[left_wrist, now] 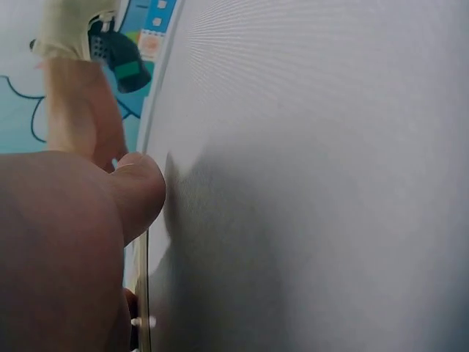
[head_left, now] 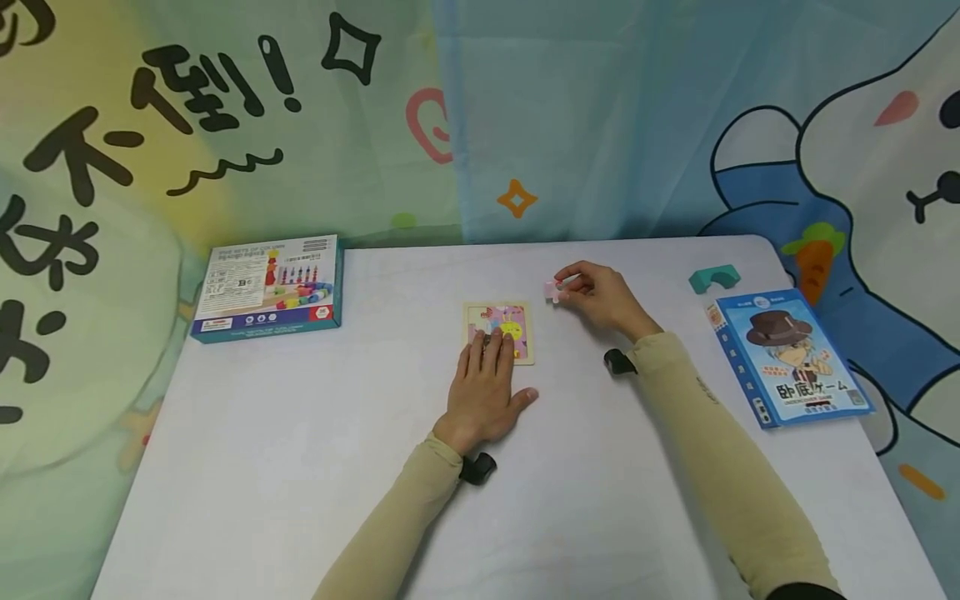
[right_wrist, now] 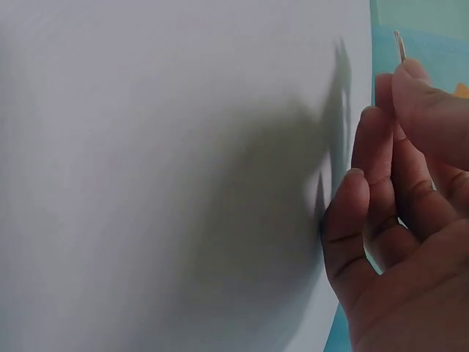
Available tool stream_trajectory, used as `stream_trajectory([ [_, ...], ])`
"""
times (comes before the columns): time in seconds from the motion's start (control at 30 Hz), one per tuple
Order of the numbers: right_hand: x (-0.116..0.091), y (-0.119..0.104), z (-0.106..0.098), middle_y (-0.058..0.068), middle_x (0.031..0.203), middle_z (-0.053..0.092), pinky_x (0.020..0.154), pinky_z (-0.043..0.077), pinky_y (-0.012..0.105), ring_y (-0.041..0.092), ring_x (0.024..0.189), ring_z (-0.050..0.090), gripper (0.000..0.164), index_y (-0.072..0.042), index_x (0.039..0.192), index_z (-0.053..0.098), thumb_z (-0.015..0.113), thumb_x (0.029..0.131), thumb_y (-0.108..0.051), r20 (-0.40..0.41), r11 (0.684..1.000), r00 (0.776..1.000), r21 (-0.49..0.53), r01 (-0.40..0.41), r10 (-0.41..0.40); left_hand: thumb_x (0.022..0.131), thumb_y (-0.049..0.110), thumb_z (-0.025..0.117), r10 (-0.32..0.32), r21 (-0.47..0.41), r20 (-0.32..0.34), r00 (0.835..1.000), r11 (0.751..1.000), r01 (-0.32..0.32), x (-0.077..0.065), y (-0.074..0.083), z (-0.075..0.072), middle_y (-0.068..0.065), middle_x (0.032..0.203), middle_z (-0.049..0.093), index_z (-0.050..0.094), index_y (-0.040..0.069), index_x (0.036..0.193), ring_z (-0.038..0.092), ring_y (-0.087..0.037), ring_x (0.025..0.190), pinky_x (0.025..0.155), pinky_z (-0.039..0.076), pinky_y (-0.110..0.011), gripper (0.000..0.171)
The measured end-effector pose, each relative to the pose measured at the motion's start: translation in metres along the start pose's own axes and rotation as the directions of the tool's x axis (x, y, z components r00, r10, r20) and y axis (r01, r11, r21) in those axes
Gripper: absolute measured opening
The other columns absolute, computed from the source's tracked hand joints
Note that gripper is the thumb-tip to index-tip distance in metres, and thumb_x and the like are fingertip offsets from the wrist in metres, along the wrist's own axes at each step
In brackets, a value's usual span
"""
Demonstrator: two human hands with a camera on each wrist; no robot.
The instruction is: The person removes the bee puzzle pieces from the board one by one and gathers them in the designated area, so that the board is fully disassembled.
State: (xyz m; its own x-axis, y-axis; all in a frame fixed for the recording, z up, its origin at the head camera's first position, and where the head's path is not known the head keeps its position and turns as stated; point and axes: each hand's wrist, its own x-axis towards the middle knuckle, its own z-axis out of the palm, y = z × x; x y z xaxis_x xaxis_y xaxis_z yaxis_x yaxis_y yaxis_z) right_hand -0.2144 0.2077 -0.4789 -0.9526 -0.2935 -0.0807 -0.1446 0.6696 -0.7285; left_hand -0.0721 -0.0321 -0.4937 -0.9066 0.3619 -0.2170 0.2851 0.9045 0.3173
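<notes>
A small jigsaw puzzle in a pale wooden tray [head_left: 528, 354] lies mid-table, its picture pink and yellow. My left hand [head_left: 483, 392] rests with straight fingers over the tray's lower part, covering some of the picture. To the right of the tray, my right hand [head_left: 596, 298] pinches a small pink puzzle piece [head_left: 552, 292] between thumb and fingertips. The right wrist view shows that piece [right_wrist: 400, 45] edge-on, thin, above the thumb. In the left wrist view the left thumb [left_wrist: 143, 191] stands over the white tabletop, with the tray's edge [left_wrist: 143, 293] below it.
A game box [head_left: 266, 287] lies at the back left of the white table [head_left: 300, 467]. At the right is a blue box [head_left: 791, 358] with a hat-wearing cartoon figure. Behind it sits a green arch block [head_left: 714, 277]. A printed curtain [head_left: 570, 108] hangs behind the table.
</notes>
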Motion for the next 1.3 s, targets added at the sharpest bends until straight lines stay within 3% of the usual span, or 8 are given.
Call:
stream_trajectory([
  [0.33,-0.001,0.006,-0.006,0.019,0.113,0.07,0.097,0.05,0.046,0.033,0.103,0.064,0.028,-0.005,0.132,0.066,0.068,0.105,-0.012,0.033,1.0,0.999,-0.016,-0.005,0.006,0.108,0.06,0.046,-0.018,-0.009,0.003,1.0,1.0,0.018,0.002,-0.001,-0.003,-0.015,0.179,0.009,0.011,0.006,0.171,0.002,-0.037,0.166,0.134,0.007,-0.052,0.09],
  [0.67,-0.001,0.009,-0.007,0.014,0.105,0.066,0.086,0.045,0.037,0.026,0.092,0.057,0.026,-0.005,0.13,0.067,0.068,0.104,-0.012,0.102,0.998,0.994,-0.048,-0.03,0.035,0.108,0.059,0.046,-0.017,-0.022,0.017,1.0,1.0,0.017,0.0,0.002,-0.002,-0.015,0.179,0.009,0.011,0.006,0.171,0.002,-0.037,0.166,0.134,0.006,-0.052,0.09],
  [1.03,-0.001,0.008,-0.003,0.015,0.103,0.067,0.084,0.047,0.035,0.025,0.09,0.058,0.028,-0.004,0.127,0.07,0.074,0.1,-0.011,0.085,0.999,0.996,-0.038,-0.029,0.032,0.107,0.06,0.047,-0.02,-0.001,-0.004,1.0,1.0,0.02,0.0,0.0,0.0,-0.013,0.179,0.01,0.014,0.007,0.171,0.004,-0.036,0.166,0.134,0.009,-0.051,0.089],
  [1.3,0.0,0.009,-0.003,0.014,0.101,0.068,0.083,0.047,0.034,0.023,0.088,0.058,0.027,-0.005,0.125,0.071,0.075,0.099,-0.012,0.074,0.998,0.996,-0.044,-0.037,0.04,0.107,0.056,0.053,-0.009,-0.046,0.009,1.0,0.999,0.009,0.0,-0.001,-0.012,-0.016,0.176,0.016,0.026,0.007,0.168,0.009,-0.039,0.165,0.133,0.015,-0.052,0.082],
])
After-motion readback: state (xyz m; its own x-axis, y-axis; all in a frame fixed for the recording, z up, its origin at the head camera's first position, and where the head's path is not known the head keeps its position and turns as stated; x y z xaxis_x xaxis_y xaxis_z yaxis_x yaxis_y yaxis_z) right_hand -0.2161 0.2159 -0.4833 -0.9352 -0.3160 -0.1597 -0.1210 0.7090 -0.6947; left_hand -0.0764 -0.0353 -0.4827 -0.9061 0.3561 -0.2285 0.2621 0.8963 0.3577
